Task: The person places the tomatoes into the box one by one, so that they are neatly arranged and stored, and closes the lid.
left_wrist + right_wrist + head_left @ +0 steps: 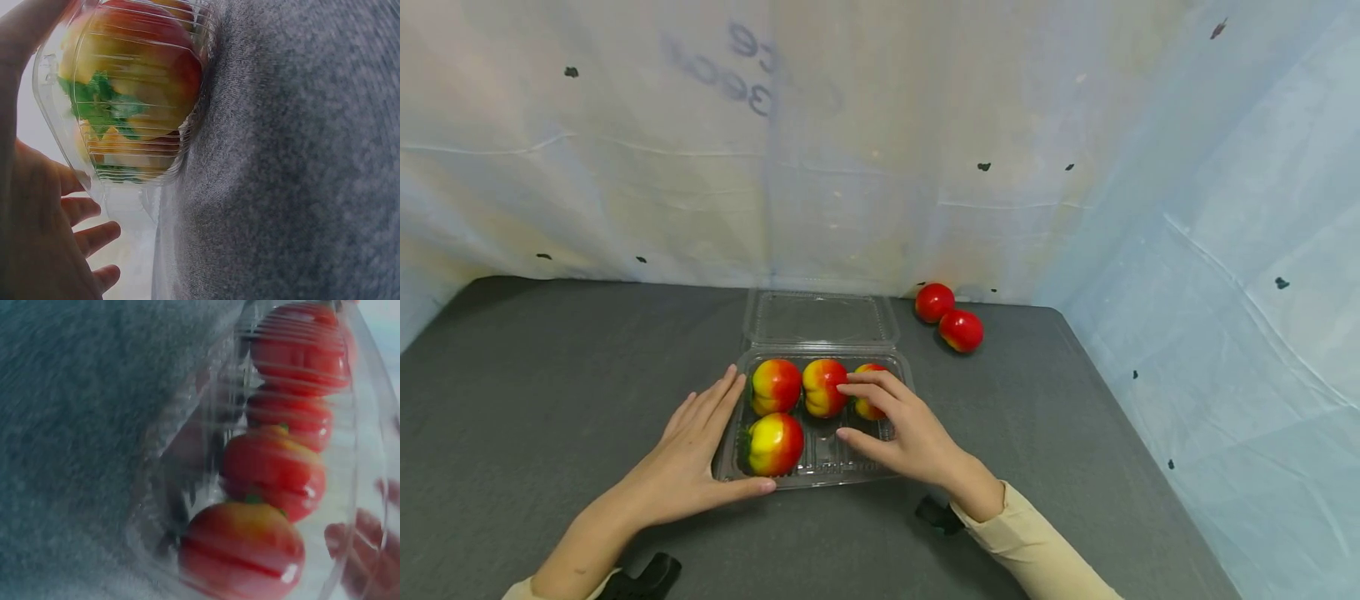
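Observation:
A clear plastic clamshell box (pixel 842 481) lies unfolded on the dark table. In its back row sit a left fruit (pixel 777 386), a middle fruit (pixel 824 388) and a right fruit (pixel 868 408), all glossy red and yellow. A front-left fruit (pixel 775 444) sits before them; green leaves show on it in the left wrist view. Along the box's left side rests my left hand (pixel 681 471), fingers straight, thumb along the front edge. My right hand (pixel 906 429) hovers over the box's right part, thumb and fingers apart, partly covering the right fruit. Its fingertips are close to the middle fruit; contact is unclear.
Behind the box lies its clear lid (pixel 820 321), laid back flat. A red fruit (pixel 935 302) and another red fruit (pixel 962 331) lie at the back right, near the table's far edge. Pale sheeting (pixel 850 167) hangs behind and along the right.

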Action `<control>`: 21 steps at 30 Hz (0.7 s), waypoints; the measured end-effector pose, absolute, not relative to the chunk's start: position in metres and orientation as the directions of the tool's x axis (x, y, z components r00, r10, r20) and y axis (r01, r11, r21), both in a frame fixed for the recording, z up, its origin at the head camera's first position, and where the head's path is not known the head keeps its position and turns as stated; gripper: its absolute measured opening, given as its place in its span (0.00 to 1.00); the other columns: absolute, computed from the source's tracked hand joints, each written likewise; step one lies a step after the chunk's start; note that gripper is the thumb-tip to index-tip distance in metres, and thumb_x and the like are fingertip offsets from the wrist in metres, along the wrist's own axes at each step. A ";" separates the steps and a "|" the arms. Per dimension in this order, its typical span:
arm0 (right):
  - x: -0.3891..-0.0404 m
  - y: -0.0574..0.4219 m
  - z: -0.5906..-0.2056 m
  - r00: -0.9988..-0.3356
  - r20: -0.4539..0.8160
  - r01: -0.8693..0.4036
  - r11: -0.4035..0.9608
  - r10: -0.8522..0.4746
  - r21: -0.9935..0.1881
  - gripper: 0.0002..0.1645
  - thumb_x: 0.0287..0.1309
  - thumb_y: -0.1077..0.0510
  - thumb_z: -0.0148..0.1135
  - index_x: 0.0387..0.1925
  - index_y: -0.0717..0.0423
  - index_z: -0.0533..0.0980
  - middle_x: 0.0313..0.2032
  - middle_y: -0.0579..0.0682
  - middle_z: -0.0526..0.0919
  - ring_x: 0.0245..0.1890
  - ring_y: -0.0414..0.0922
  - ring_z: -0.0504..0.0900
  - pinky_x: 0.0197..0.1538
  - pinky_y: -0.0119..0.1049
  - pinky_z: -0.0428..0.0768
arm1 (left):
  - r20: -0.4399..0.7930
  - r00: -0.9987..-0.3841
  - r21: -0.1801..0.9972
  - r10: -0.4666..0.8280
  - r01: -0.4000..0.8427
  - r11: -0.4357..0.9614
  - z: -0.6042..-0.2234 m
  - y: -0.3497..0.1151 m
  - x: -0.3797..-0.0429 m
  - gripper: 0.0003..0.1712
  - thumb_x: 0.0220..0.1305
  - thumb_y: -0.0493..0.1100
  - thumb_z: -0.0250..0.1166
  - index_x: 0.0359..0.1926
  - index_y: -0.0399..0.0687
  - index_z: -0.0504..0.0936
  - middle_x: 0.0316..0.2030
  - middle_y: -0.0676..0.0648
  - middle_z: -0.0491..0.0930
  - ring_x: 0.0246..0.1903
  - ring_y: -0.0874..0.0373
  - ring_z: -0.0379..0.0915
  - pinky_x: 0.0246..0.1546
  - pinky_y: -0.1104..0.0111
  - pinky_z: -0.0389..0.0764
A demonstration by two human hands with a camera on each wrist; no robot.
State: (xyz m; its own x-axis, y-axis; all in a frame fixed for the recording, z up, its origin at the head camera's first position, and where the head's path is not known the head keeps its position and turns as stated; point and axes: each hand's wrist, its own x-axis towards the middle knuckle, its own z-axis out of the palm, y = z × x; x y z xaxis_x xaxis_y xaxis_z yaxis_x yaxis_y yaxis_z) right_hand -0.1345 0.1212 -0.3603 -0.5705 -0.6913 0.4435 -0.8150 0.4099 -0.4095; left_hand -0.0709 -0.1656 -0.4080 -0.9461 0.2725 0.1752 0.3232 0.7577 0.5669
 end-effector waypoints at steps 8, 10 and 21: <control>-0.137 0.130 -0.362 -0.572 0.467 -0.819 0.437 -0.675 -0.371 0.27 0.57 0.49 0.67 0.56 0.54 0.75 0.58 0.51 0.74 0.58 0.43 0.74 0.56 0.36 0.77 | 0.189 -0.942 0.562 0.277 0.335 0.756 -0.407 -0.166 -0.070 0.70 0.45 0.74 0.67 0.77 0.50 0.38 0.76 0.43 0.36 0.72 0.38 0.41 0.69 0.40 0.38; -0.138 0.133 -0.362 -0.570 0.483 -0.822 0.443 -0.665 -0.358 0.27 0.56 0.50 0.68 0.56 0.54 0.75 0.58 0.52 0.75 0.58 0.43 0.74 0.56 0.37 0.78 | 0.192 -0.941 0.561 0.278 0.337 0.756 -0.407 -0.166 -0.070 0.70 0.45 0.74 0.67 0.77 0.50 0.38 0.76 0.43 0.36 0.72 0.38 0.41 0.69 0.40 0.38; -0.146 0.154 -0.363 -0.570 0.535 -0.815 0.511 -0.623 -0.274 0.26 0.53 0.53 0.70 0.54 0.55 0.77 0.56 0.52 0.76 0.57 0.44 0.75 0.54 0.40 0.79 | 0.185 -0.941 0.569 0.283 0.337 0.750 -0.406 -0.166 -0.069 0.69 0.46 0.73 0.67 0.77 0.51 0.38 0.76 0.43 0.36 0.72 0.38 0.41 0.70 0.41 0.37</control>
